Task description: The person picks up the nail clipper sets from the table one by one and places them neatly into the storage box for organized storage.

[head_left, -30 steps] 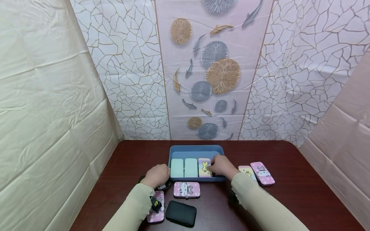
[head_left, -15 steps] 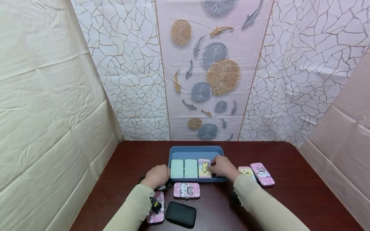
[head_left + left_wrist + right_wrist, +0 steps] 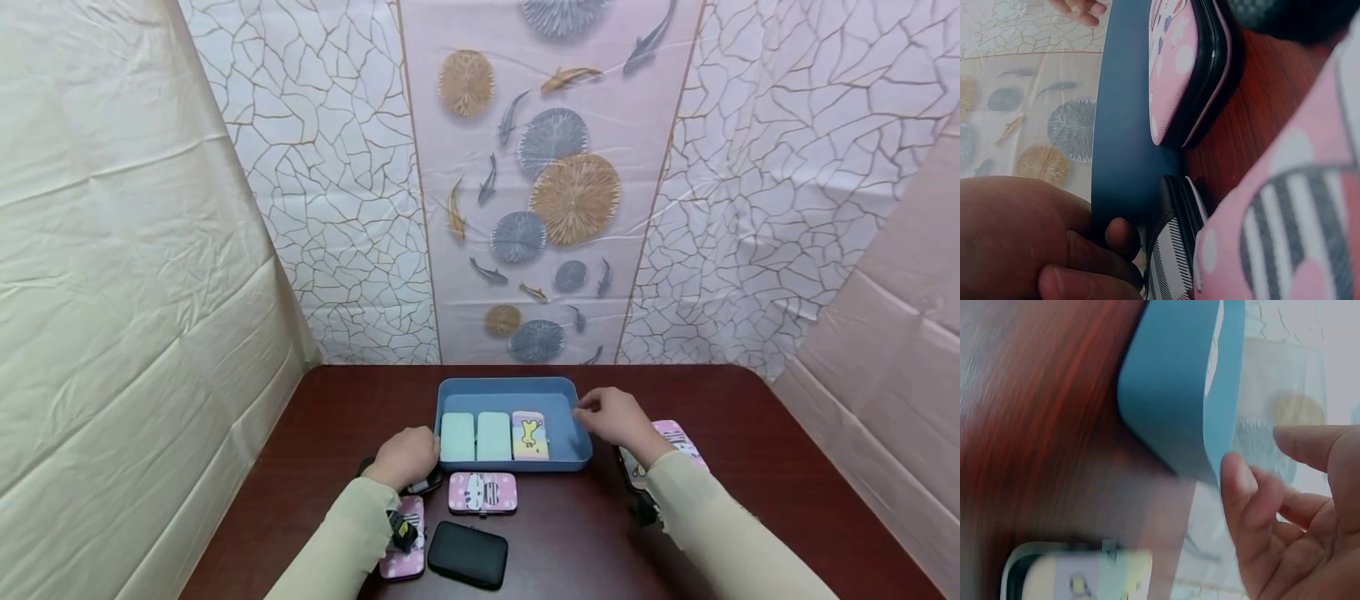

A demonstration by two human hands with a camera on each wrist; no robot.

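Observation:
A blue tray (image 3: 506, 386) holds two mint-green cases (image 3: 458, 437) and a pastel case with a yellow giraffe (image 3: 530, 436), side by side along its near edge. At the tray's left side my left hand (image 3: 408, 458) grips the rim, fingers curled against the wall in the left wrist view. My right hand (image 3: 617, 417) is by the tray's right rim, thumb and fingers apart, with nothing between them. Beneath the right forearm lie another giraffe case (image 3: 1085, 575) and a pink case (image 3: 678, 437), both partly hidden.
In front of the tray lie a pink cow-print case (image 3: 483, 492) and a black case (image 3: 468, 555). Another pink case (image 3: 403, 558) sits under the left wrist, beside a dark case (image 3: 429, 483) partly covered by the left hand. Patterned cloth hangs behind the table (image 3: 750, 517).
My right hand has let go of the giraffe case in the tray and moved right to the rim. The left hand stays at the tray's left side.

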